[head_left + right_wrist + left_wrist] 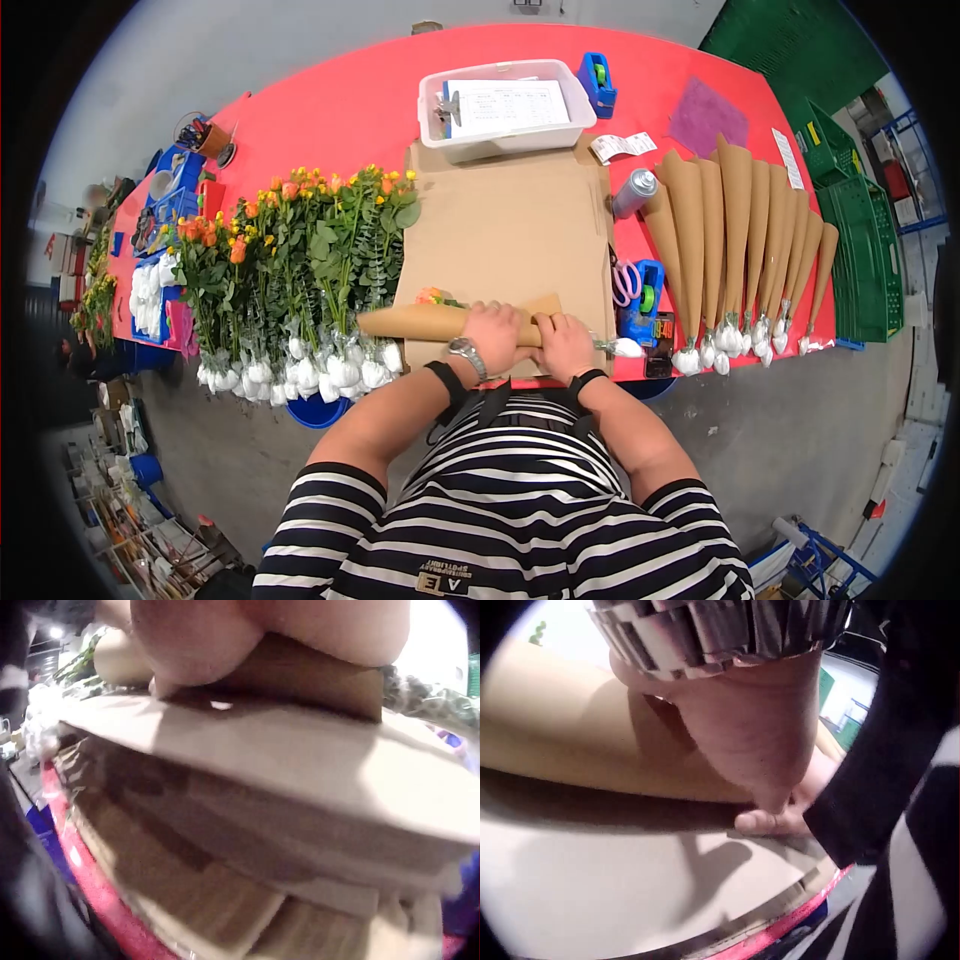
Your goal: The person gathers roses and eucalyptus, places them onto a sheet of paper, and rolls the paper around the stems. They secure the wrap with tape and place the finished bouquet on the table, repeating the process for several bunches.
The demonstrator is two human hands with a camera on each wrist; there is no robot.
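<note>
A brown kraft paper wrap [415,322] lies rolled into a cone round a small bunch of flowers at the front of the cardboard stack. Orange petals [430,296] peek out over its upper edge, and the white bagged stem end [627,347] sticks out at the right. My left hand [492,330] grips the middle of the roll from above, fingers curved over it. Close beside it, my right hand [566,345] holds the narrow end. In the left wrist view, the paper roll [547,720] passes under the left palm. Most of the stems are hidden inside the paper.
Several unwrapped bouquets [320,240] lie at left, and several finished paper cones [735,230] at right. A cardboard stack [510,220] fills the middle. Near it are a spray can [635,192], scissors [626,284], a blue tape dispenser [640,312] and a white bin [500,147].
</note>
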